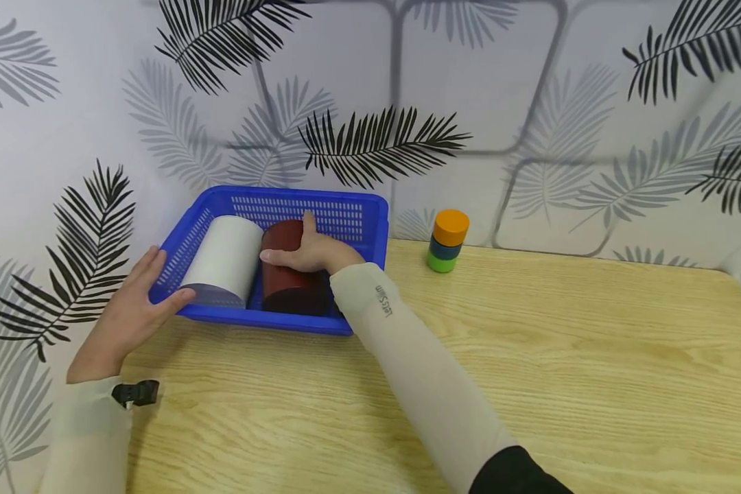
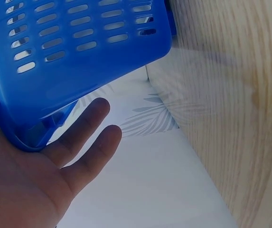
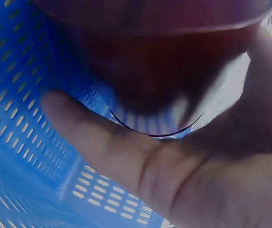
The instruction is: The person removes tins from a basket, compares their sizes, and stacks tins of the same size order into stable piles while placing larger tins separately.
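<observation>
A blue plastic basket (image 1: 272, 320) with slotted sides stands on the table near the wall. Inside it lie a white cylinder (image 1: 224, 259) on the left and a dark red cylinder (image 1: 284, 278) beside it. My right hand (image 1: 315, 252) reaches over the basket and grips the dark red cylinder, thumb on its left side; in the right wrist view one finger stretches along the cylinder. My left hand (image 1: 132, 305) touches the basket's front left corner, the thumb over the rim. Straight fingers (image 2: 90, 156) extend beyond that corner in the left wrist view.
Right of the basket, an upright stack of an orange piece (image 1: 451, 226), a dark blue piece (image 1: 444, 248) and a green piece (image 1: 441, 263) stands by the wall. A leaf-patterned covering (image 1: 457, 185) rises behind the wood-grain table (image 1: 562, 357).
</observation>
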`<state>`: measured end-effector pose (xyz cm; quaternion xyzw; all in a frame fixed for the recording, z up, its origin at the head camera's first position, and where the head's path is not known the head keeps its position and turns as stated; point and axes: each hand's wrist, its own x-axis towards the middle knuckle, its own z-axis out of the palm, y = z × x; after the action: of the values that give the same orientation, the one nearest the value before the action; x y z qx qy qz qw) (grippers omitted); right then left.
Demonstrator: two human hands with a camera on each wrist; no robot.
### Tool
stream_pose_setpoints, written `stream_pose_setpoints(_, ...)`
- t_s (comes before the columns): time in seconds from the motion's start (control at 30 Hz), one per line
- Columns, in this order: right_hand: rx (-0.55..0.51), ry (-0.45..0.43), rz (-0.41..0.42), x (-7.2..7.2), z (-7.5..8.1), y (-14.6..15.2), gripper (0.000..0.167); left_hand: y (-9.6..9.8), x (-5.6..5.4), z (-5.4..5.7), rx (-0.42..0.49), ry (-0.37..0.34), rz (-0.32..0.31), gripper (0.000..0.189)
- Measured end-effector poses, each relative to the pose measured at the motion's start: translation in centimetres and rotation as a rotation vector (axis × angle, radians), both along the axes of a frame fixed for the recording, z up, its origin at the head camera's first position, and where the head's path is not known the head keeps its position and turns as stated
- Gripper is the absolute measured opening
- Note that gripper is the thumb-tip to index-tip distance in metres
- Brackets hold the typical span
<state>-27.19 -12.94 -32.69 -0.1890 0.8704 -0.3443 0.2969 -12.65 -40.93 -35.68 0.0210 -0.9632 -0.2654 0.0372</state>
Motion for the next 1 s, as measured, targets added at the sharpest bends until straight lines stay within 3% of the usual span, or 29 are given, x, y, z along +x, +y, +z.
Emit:
stream_pose_setpoints(0.1,0.012,-0.006,0.029,0.1,0.0,-0.1,0.119,-0.2,0.1,0.1,0.003,-0.002,0.004,0.097)
stream_pose_setpoints(0.27,-0.027,0.045,-0.022,-0.1,-0.1,0.0,0.111,-0.1,0.1,-0.1,0.014,0.002,0.003,0.096)
stream_pose_setpoints(0.43,-0.143,0.122,-0.085,-0.4,0.1,0.3,0.106,-0.1,0.1,0.0,0.013,0.007,0.007,0.096)
stream_pose_setpoints(0.67,-0.312,0.252,-0.089,-0.6,0.8,0.8,0.106,-0.1,-0.1,-0.3,0.027,-0.003,0.006,0.097)
stream_pose_setpoints(0.83,-0.464,0.301,-0.109,0.1,1.8,0.9,0.103,-0.3,-0.3,-0.4,0.034,0.011,0.001,0.096)
stream_pose_setpoints(1.0,-0.602,0.437,-0.103,1.1,3.2,0.7,0.102,-0.4,-0.3,-0.4,0.036,0.009,0.009,0.096)
